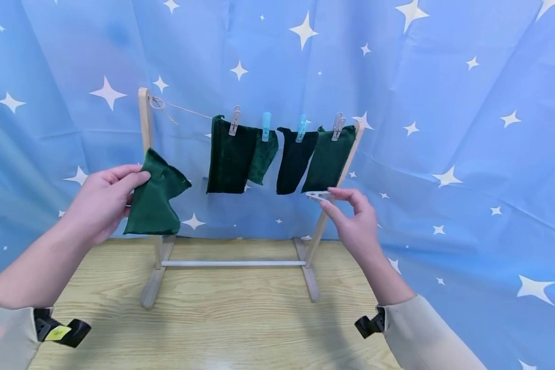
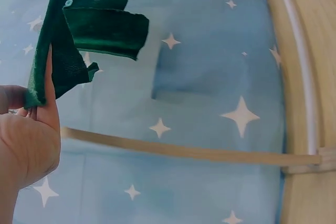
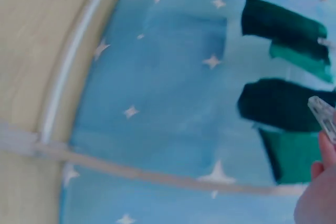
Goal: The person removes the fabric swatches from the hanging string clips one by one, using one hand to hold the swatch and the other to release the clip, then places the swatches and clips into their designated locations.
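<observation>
In the head view my left hand pinches a loose green cloth piece between thumb and fingers, in front of the rack's left post. The cloth hangs creased, with one corner sticking out to the right. My right hand pinches a pale clothespin by one end, just below the rightmost hanging cloth. The right wrist view shows this clothespin at its right edge. Several dark green cloths, among them a wide one, hang from the string, held by a grey clothespin and blue ones.
A small wooden drying rack stands on a wood-grain table, with a left post, a right post and a white lower bar. The string shows bare near the left post. Behind hangs a blue star-patterned curtain.
</observation>
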Motion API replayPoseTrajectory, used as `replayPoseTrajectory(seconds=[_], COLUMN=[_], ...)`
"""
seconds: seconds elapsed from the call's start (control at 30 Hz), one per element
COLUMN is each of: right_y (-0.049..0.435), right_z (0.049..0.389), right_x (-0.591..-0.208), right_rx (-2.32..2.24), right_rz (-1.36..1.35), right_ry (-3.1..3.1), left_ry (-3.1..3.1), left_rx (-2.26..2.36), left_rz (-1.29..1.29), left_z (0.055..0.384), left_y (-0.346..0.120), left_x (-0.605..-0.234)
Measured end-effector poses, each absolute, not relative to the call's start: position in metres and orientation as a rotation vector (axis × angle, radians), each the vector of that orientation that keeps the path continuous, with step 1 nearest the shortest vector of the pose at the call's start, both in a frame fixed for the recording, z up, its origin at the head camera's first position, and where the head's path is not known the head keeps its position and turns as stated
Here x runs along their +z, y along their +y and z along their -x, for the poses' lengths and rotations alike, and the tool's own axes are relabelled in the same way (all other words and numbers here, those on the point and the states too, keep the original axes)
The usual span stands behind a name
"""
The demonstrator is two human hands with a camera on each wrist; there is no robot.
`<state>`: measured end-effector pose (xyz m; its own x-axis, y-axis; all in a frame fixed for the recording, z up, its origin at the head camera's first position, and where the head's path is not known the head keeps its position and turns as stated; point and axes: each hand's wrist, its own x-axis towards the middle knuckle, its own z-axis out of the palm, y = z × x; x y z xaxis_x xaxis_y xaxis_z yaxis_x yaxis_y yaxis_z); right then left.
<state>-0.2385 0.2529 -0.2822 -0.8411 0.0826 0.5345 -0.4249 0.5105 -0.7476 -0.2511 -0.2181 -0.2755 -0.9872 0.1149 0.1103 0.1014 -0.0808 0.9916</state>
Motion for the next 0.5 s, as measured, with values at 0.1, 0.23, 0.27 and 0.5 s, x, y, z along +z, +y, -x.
replayPoseTrajectory(seconds=[0.1, 0.23, 0.27, 0.5], right_y=[0.266, 0.282, 0.286, 0.307], right_z=[0.234, 0.230, 0.229, 0.229], right_x=[-0.294, -0.310, -0.314, -0.344], right_rx=[1.317, 1.315, 1.312, 1.318], right_rz=[-0.240, -0.175, -0.157, -0.019], right_ry=[-2.270, -2.312, -2.321, -2.357], left_ry=[2.145, 2.128, 2.121, 2.229], left_rx=[2.254, 2.256, 2.255, 2.135], left_rz=[-0.242, -0.264, -0.262, -0.222], left_z=[0.250, 0.248, 0.247, 0.240], left_y=[-0.225, -0.236, -0.238, -0.262], left_x=[-0.286, -0.300, -0.304, -0.335])
